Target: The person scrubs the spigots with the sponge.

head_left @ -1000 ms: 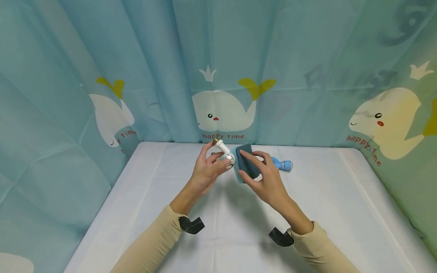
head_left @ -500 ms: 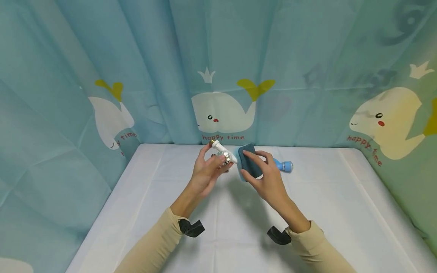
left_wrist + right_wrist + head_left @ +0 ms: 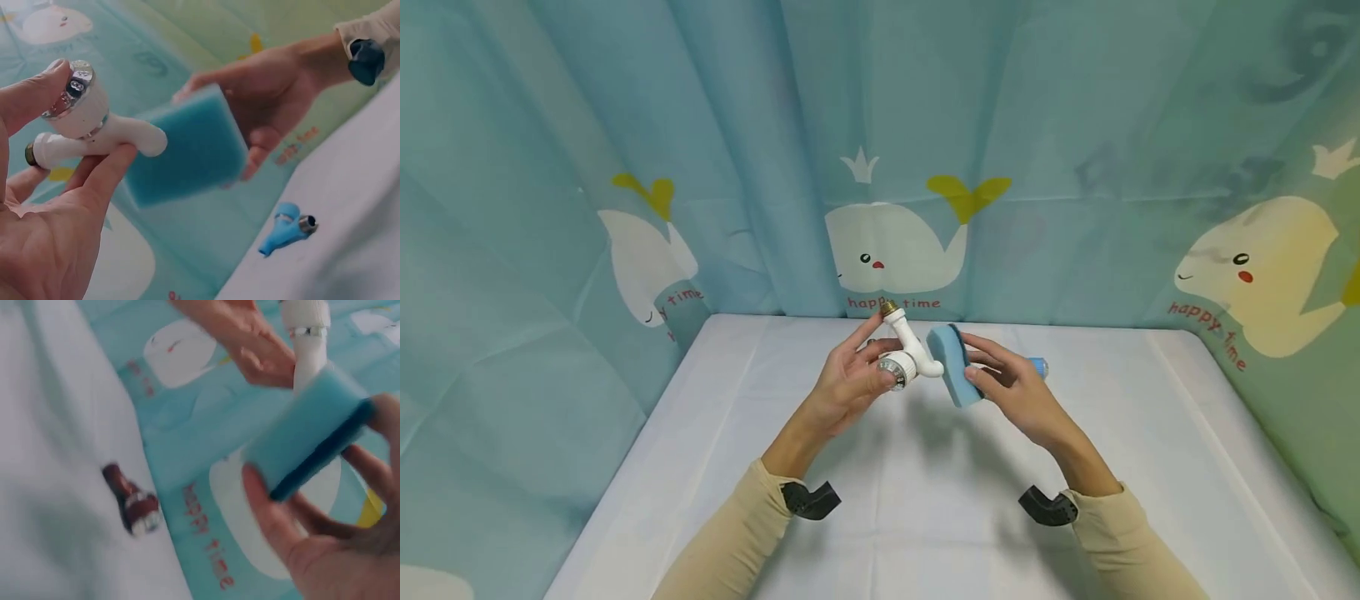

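Observation:
My left hand (image 3: 842,387) holds a white tap (image 3: 910,346) up over the table, thumb on its chrome-faced knob (image 3: 78,84). A finger lies near the brass threaded end (image 3: 889,307), and the spout points right. In my right hand (image 3: 1022,396) is a sponge (image 3: 951,367), pinched between thumb and fingers. Its light blue foam side (image 3: 306,419) faces the tap, while the dark scouring layer (image 3: 325,453) lies toward the palm. A narrow gap shows between spout and sponge in the head view; the spout overlaps the sponge in the left wrist view.
A blue tap (image 3: 287,228) lies on the white-covered table (image 3: 880,500), mostly hidden behind my right hand in the head view. A dark red tap (image 3: 132,500) lies there too, toward the table's back edge. A whale-print curtain (image 3: 737,167) hangs round the table.
My right hand has moved slightly right and turned the sponge, so its foam side now shows instead of the dark layer. My left hand has tilted the tap, bringing its spout into view.

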Demonstrator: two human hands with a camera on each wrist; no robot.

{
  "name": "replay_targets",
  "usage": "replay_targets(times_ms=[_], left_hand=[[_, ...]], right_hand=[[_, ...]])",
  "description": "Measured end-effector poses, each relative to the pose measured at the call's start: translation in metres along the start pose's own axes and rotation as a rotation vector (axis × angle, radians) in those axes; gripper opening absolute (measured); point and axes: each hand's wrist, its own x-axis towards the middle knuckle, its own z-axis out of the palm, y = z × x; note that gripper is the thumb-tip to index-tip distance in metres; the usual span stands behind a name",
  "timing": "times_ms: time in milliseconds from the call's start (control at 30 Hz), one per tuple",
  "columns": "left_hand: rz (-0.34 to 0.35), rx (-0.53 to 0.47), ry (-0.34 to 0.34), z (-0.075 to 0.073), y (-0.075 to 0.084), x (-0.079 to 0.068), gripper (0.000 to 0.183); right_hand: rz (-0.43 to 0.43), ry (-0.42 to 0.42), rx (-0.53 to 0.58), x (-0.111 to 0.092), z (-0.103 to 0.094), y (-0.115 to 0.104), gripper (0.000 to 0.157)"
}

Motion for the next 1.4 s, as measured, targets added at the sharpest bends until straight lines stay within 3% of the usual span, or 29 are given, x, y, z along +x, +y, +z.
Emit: replay_targets(times_ms=[100,233,400,467,600,700,833,1000,1233,1400], left_hand=[[0.020,0.001,-0.033,0.001,0.001,0.001,0.106],[0.026,-0.009,-0.046,0.000,0.002,0.000,0.103],[0.036,0.004,-0.031,-0.002,0.002,0.002,0.110],[0.039,0.015,-0.021,-0.004,0.002,0.002,0.115],[0.020,0.051,-0.002,-0.008,-0.001,0.003,0.119],[0.006,0.070,0.002,-0.008,-0.002,0.002,0.118],[-0.005,0.096,-0.009,-0.007,0.000,0.000,0.115],[-0.029,0.157,-0.011,-0.006,0.003,0.000,0.115],[-0.070,0.261,0.043,-0.005,0.004,-0.002,0.114],[-0.080,0.377,0.079,-0.004,0.005,-0.001,0.103]], right_hand=[[0.070,-0.052,0.183,-0.002,0.003,0.003,0.055],[0.138,-0.062,0.325,-0.002,0.007,0.004,0.058],[0.139,-0.045,0.422,-0.002,0.005,-0.002,0.058],[0.101,-0.034,0.406,-0.003,0.003,-0.006,0.056],[-0.117,0.042,0.112,0.000,0.002,-0.015,0.053],[-0.297,0.073,-0.193,0.007,0.011,-0.017,0.056],[-0.401,0.115,-0.437,0.010,0.017,-0.012,0.058],[-0.473,0.155,-0.520,0.009,0.019,-0.013,0.059],[-0.558,0.208,-0.629,0.006,0.020,-0.014,0.061],[-0.561,0.170,-0.666,0.005,0.023,-0.015,0.058]])
